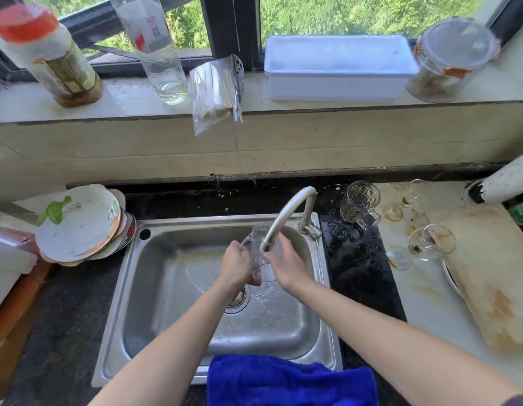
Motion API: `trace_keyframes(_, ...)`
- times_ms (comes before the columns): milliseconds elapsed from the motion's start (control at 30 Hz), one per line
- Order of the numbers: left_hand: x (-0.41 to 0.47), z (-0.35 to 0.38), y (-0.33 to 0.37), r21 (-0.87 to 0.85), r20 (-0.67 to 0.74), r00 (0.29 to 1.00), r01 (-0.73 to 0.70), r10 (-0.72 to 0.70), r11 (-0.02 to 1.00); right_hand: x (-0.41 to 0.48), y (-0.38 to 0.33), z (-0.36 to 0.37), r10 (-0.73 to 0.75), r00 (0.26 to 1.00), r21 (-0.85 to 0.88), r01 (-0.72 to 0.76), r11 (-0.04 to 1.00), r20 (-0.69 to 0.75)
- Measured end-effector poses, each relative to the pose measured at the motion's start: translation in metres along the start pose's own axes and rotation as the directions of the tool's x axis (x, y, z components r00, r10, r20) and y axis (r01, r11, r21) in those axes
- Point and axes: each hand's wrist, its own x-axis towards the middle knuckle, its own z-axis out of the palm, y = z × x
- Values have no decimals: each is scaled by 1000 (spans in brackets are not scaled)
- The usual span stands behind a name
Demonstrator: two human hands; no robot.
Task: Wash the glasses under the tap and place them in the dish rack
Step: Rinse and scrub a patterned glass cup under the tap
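Observation:
A clear glass [258, 244] sits tilted under the spout of the curved metal tap [286, 215], over the steel sink [154, 288]. My left hand [236, 266] grips its left side and my right hand [285, 263] holds its right side. Water splashes near the drain [238, 300]. On the counter to the right stand a patterned glass mug [358, 205] and dirty stemmed glasses, one at the back [418, 190] and one nearer [431, 241] lying tilted. No dish rack is recognisable.
Stacked dirty plates [78, 224] lean left of the sink. A blue cloth [292, 379] hangs over the sink's front edge. A stained cutting board [488, 273] lies at right. On the windowsill stand bottles [160, 48], a white tub [339, 65] and a jar [450, 60].

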Motion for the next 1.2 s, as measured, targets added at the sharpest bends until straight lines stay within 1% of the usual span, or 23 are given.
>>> trace_keyframes(100,-16,5,-2,-29,93,996,5,-2,1000,20,-9,-10,90,995,147,-82,986,-52)
trace_keyframes(167,-21,8,-4,-102,111,993,50,-39,994,27,-17,-13,95,992,159,-81,984,-83)
trace_keyframes(267,-13,-1,-10,-189,38,993,114,-109,975,16,-12,1,71,997,184,-72,980,11)
trace_keyframes(300,-10,-6,-12,-190,52,992,121,-113,974,13,-9,3,84,996,205,-90,975,36)
trace_keyframes(400,-15,-15,-17,-184,194,977,127,-90,975,16,-17,-11,123,985,266,-153,952,125)
trace_keyframes(433,-15,-16,-18,-183,214,974,115,-74,976,18,-19,-16,139,982,282,-169,944,124)
trace_keyframes(467,-15,-16,-19,-162,187,982,69,-38,984,19,-23,-20,158,981,303,-186,935,115)
trace_keyframes(500,-15,-18,-20,-92,120,992,-18,29,996,23,-24,-21,179,979,305,-200,931,96)
trace_keyframes(533,-17,-20,-18,43,44,991,-128,126,991,23,-25,-21,195,978,308,-209,928,76)
trace_keyframes(567,-19,-22,-17,225,4,969,-242,247,944,24,-26,-21,224,973,315,-229,921,51)
trace_keyframes(600,-24,-22,-16,398,42,934,-342,356,851,27,-26,-20,253,967,328,-251,911,36)
trace_keyframes(633,-29,-20,-15,522,118,905,-407,409,749,30,-26,-20,285,958,336,-279,900,31)
trace_keyframes(667,-33,-18,-14,604,182,893,-432,412,669,33,-25,-17,296,955,334,-286,898,19)
trace_keyframes(700,-32,-16,-15,658,205,893,-429,401,619,35,-23,-13,292,956,321,-283,904,21)
trace_keyframes(733,-27,-14,-16,698,183,904,-397,387,596,34,-22,-8,279,960,318,-270,909,17)
trace_keyframes(833,-8,-17,-19,645,32,945,-269,327,715,20,-20,12,224,973,361,-226,905,49)
trace_keyframes(867,-6,-18,-19,611,29,950,-263,310,747,15,-21,16,197,979,382,-203,902,56)
trace_keyframes(933,-11,-17,-18,563,57,949,-286,309,775,23,-18,11,215,976,412,-204,888,22)
trace_keyframes(1000,-17,-13,-17,474,70,948,-306,311,826,34,-19,0,280,959,407,-243,880,-34)
trace_keyframes(1067,-15,-12,-18,384,37,963,-259,265,886,33,-23,1,288,951,362,-229,904,-116)
trace_keyframes(1100,-11,-12,-19,337,13,972,-223,233,915,25,-26,6,236,964,345,-182,921,-122)
trace_keyframes(1133,-7,-13,-21,294,-12,981,-179,191,939,18,-27,13,183,978,337,-140,931,-101)
trace_keyframes(1200,-7,-15,-21,204,-12,991,-126,131,971,11,-26,23,160,986,354,-131,926,-52)
